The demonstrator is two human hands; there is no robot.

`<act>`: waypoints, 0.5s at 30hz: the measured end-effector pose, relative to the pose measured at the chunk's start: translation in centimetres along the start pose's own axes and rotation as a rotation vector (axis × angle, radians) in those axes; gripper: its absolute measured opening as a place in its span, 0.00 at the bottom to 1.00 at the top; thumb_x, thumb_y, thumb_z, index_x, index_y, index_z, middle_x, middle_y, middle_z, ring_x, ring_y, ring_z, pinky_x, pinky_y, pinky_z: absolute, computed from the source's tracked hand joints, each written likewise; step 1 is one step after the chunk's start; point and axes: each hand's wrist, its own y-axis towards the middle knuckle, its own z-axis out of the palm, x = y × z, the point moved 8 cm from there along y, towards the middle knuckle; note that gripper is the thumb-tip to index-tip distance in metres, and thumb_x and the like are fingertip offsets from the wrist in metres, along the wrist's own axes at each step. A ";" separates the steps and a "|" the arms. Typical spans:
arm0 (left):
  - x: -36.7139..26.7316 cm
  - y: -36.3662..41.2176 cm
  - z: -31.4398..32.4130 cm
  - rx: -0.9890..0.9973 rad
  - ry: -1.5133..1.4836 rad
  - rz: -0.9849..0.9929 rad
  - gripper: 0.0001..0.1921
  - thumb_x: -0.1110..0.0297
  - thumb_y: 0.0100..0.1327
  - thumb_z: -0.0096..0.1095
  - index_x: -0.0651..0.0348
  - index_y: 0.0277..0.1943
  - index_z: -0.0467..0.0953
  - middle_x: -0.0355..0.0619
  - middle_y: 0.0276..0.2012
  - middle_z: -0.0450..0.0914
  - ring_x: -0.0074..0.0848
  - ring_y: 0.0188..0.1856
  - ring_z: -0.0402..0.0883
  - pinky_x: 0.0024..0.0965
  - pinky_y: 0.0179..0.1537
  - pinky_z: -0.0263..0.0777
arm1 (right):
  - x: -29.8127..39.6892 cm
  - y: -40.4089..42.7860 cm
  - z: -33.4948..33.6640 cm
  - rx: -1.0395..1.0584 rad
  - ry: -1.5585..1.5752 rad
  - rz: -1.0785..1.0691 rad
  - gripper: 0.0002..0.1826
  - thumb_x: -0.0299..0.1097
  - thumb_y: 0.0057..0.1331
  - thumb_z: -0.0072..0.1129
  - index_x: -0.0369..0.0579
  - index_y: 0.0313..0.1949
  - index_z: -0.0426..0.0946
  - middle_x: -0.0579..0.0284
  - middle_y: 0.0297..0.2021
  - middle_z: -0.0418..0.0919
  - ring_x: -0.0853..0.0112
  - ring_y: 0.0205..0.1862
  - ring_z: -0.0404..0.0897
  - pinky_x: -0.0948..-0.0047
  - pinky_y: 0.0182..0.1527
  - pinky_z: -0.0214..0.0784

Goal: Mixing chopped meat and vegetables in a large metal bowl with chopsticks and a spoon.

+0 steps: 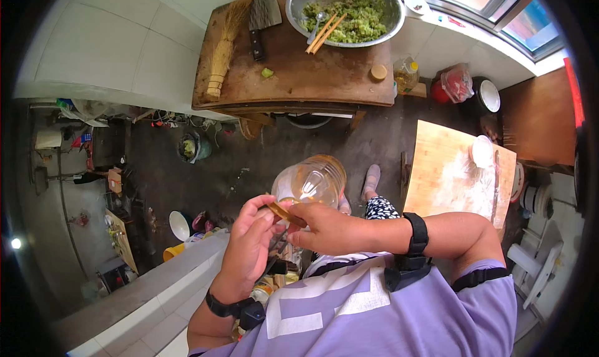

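Note:
My right hand (pixel 325 228) pinches a thin yellow-brown round piece, perhaps a lid or the rim of the jug (pixel 286 214), seen nearly edge-on. At its other side, the thumb and fingertips of my left hand (pixel 248 244) grip the edge. Just beyond the hands is a large clear plastic jug (pixel 311 181) with a ribbed, yellowish bottom part; its near end is hidden behind my fingers. How the jug is supported cannot be told.
A wooden table (pixel 318 81) ahead bears a metal bowl (pixel 290 11) of chopped greens, chopsticks (pixel 326 33), a cleaver (pixel 264 13) and a straw brush (pixel 224 43). At right stands a floured board (pixel 435 170) with a white bowl (pixel 482 151). A low tiled wall (pixel 187 282) runs at left.

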 end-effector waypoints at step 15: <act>-3.1 2.4 1.9 0.203 0.158 0.040 0.06 0.71 0.62 0.51 0.59 0.40 0.65 0.46 0.39 0.72 0.27 0.39 0.73 0.34 0.46 0.68 | -16.5 -2.9 -12.7 -0.245 0.463 0.327 0.14 0.32 0.69 0.44 0.42 0.51 0.72 0.57 0.41 0.79 0.73 0.43 0.78 0.72 0.46 0.70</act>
